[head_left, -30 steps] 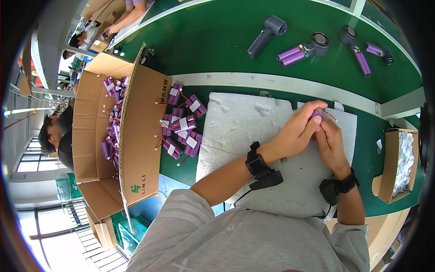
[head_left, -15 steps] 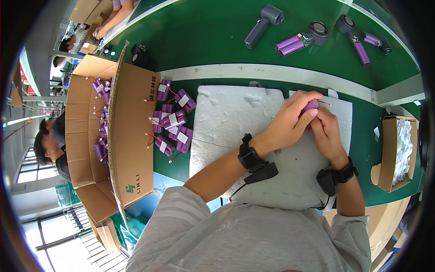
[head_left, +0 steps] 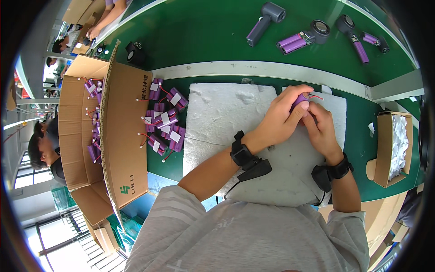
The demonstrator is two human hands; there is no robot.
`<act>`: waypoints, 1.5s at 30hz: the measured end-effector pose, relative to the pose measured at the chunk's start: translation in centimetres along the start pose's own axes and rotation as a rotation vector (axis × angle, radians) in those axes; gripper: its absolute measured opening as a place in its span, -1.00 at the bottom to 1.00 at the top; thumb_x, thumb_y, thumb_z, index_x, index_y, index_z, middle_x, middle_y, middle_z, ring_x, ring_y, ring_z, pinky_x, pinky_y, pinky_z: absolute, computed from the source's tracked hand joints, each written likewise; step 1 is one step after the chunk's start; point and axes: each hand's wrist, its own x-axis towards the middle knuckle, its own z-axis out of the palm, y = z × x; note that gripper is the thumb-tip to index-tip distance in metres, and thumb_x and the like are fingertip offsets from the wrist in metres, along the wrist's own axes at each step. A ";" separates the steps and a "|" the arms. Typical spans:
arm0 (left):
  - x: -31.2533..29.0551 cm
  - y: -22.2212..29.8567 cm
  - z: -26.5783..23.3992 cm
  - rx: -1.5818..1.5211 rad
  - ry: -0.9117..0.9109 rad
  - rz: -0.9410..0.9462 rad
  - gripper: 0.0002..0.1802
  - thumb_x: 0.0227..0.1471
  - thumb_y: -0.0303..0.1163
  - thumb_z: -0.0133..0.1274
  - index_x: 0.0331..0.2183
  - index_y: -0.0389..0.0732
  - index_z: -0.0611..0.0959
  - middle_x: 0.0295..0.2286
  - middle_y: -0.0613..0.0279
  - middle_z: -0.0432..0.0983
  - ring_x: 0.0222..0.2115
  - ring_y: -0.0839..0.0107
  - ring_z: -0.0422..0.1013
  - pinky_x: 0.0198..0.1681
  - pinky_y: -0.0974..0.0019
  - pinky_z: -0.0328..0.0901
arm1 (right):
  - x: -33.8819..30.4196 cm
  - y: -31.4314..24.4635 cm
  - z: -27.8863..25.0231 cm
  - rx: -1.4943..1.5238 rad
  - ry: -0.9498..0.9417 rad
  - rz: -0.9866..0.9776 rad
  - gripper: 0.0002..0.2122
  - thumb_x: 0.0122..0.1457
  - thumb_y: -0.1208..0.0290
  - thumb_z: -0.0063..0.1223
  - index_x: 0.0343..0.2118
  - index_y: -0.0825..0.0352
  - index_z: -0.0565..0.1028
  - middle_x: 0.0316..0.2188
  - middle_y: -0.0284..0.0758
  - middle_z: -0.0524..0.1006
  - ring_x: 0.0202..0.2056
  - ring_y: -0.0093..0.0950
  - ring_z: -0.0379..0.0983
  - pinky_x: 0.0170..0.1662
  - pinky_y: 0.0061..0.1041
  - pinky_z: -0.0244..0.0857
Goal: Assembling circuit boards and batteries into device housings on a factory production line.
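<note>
At the far left a large cardboard box (head_left: pixel 122 136) stands open on its side, with purple battery packs (head_left: pixel 93 131) lying loose inside it. Just beside its right flap, a heap of more purple packs (head_left: pixel 165 122) with white labels and thin red wires lies on the green table (head_left: pixel 204 41). Next to the heap is a white foam pad (head_left: pixel 217 122) spread on the table, and both hands work above its upper right part.

The left hand (head_left: pixel 281 120), with a black band at the wrist, has its grip closed on a purple battery pack (head_left: pixel 300 99); the thumb presses on its near side and the fingers curl over the top. The right hand (head_left: pixel 321 129), also wearing a black wrist band, touches the same pack from below and from the right, its fingers closed on the pack's lower end. A short red wire sticks out of the pack toward the right.

Beyond the pale divider strip, grey handheld devices (head_left: pixel 267 18) with purple parts lie well apart on the table. At the far right a small cardboard box (head_left: pixel 385 149) holds white pieces.
</note>
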 end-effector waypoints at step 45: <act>-0.1 0.0 -0.7 -0.171 -0.063 -0.041 -0.71 0.20 -0.40 -0.05 -0.03 -0.21 0.47 -0.20 0.12 0.51 -0.22 0.38 0.45 -0.16 0.34 0.35 | -0.2 0.7 0.0 0.082 0.025 0.003 -0.90 0.08 0.59 -0.08 -0.53 0.46 0.43 -0.69 -0.36 0.37 -0.63 -0.64 0.21 -0.56 -0.60 0.12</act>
